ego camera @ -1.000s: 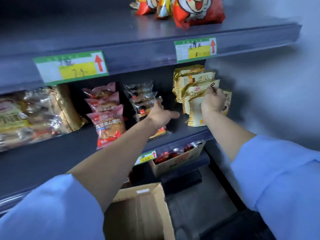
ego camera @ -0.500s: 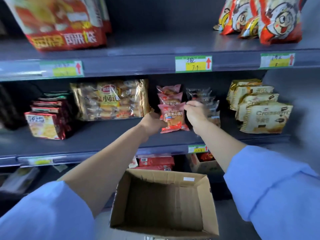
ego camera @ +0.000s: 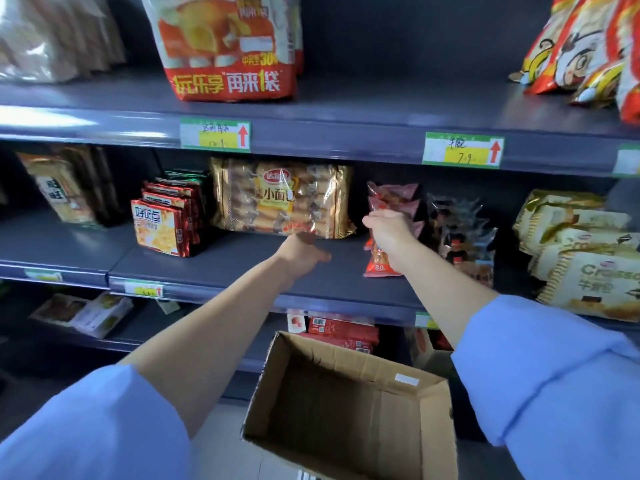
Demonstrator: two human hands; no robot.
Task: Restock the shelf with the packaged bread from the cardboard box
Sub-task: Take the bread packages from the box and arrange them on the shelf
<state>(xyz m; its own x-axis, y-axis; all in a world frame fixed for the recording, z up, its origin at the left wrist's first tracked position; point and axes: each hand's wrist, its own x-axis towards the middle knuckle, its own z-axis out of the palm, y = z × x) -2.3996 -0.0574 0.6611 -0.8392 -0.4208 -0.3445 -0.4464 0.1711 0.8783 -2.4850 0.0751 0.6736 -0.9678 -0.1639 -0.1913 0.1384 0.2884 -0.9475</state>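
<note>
Grey shelf (ego camera: 221, 268) bare beside left hand (ego camera: 300, 255) | right hand (ego camera: 389, 233) grips red packet (ego camera: 379, 265)

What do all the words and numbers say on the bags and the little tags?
"玩乐享再来1袋": big orange bag, top shelf.
"小面": gold bread bag, middle shelf; the rest is hidden by glare.
"好吃点": red cracker packs.
"Cro...": cream croissant pack, cut off at the frame edge.
"8.0": pink bread packet behind the right hand.
"7.9": right price tag.
Other tags: handwriting too blurred.

Both arms wear loose light-blue sleeves (ego camera: 554, 386) pushed up, seemingly to the elbows; forearms and hands (ego camera: 389, 233) are bare.
</note>
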